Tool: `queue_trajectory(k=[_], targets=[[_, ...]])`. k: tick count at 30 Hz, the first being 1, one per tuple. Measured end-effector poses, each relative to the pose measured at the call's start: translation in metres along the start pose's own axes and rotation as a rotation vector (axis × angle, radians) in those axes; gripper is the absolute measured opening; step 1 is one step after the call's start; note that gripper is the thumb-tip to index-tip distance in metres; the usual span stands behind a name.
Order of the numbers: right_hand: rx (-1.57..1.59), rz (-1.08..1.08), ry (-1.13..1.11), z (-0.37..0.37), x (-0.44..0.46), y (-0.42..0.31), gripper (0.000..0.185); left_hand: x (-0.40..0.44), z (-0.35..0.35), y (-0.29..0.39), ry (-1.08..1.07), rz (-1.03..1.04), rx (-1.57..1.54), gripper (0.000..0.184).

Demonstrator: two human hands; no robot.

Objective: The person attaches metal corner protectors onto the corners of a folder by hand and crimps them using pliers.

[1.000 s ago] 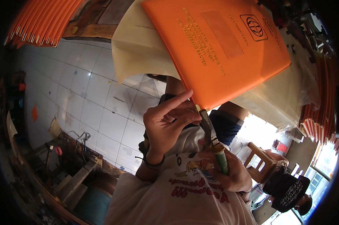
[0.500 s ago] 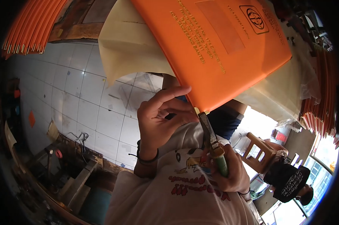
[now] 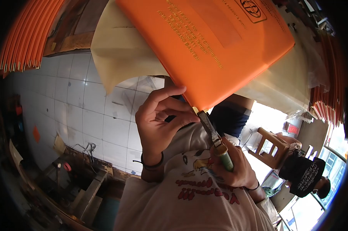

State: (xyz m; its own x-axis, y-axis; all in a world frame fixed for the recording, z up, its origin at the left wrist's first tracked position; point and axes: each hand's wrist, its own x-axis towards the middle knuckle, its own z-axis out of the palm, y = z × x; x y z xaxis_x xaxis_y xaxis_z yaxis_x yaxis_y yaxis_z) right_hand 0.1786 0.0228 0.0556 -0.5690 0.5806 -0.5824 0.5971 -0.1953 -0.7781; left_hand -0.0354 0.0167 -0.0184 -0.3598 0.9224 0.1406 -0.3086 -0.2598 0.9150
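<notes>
An orange folder (image 3: 216, 54) with gold lettering fills the upper middle, one corner pointing down toward me. At that corner sits a small gold corner piece (image 3: 195, 109). My left hand (image 3: 160, 117) pinches beside this piece with thumb and a finger, while its index finger rests along the folder's left edge. My right hand (image 3: 237, 165) is wrapped round pliers (image 3: 225, 158) with a green handle. The metal jaws of the pliers meet the folder's corner, right by my left thumb. Whether the jaws are closed on the piece is too small to tell.
Brownish paper (image 3: 124, 50) lies under the folder. Orange folders with gold corners hang or stand in rows at the upper left (image 3: 27, 38) and right (image 3: 328, 96). A plastic stool (image 3: 270, 148) and a person in a dark shirt (image 3: 303, 175) are at the lower right.
The folder, both hands and the pliers have shifted a little left in view. Both hands keep their grip, and the pliers stay at the folder's corner.
</notes>
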Motion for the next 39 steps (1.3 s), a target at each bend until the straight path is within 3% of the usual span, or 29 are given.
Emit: queue_trajectory(k=[8,13,18,20,23,29,32,39], targets=[[0.074,-0.084,-0.125,-0.006,0.003,0.016,0.052,0.002,0.001,0.002,-0.026,0.032,0.011,0.051],[0.269,-0.099,0.047,0.003,-0.003,0.012,0.044,0.000,-0.001,-0.001,-0.039,0.044,0.013,0.051],[0.035,-0.164,-0.089,-0.008,-0.002,0.000,0.034,-0.003,-0.002,0.000,-0.054,0.067,0.023,0.055],[0.093,-0.181,-0.094,-0.008,-0.002,-0.004,0.035,-0.005,0.003,0.004,-0.037,0.065,0.048,0.057],[0.076,-0.223,-0.186,-0.011,-0.001,0.001,0.058,-0.006,0.007,0.007,0.004,0.018,0.012,0.058],[0.066,-0.280,-0.199,-0.015,-0.001,-0.002,0.062,-0.004,0.013,0.008,0.028,0.024,0.045,0.056],[0.147,-0.166,-0.216,-0.018,0.000,-0.008,0.052,-0.003,0.014,0.009,0.018,0.037,0.082,0.055],[0.068,-0.182,-0.065,-0.009,-0.007,0.006,0.046,-0.002,0.010,0.006,-0.008,0.035,0.056,0.054]])
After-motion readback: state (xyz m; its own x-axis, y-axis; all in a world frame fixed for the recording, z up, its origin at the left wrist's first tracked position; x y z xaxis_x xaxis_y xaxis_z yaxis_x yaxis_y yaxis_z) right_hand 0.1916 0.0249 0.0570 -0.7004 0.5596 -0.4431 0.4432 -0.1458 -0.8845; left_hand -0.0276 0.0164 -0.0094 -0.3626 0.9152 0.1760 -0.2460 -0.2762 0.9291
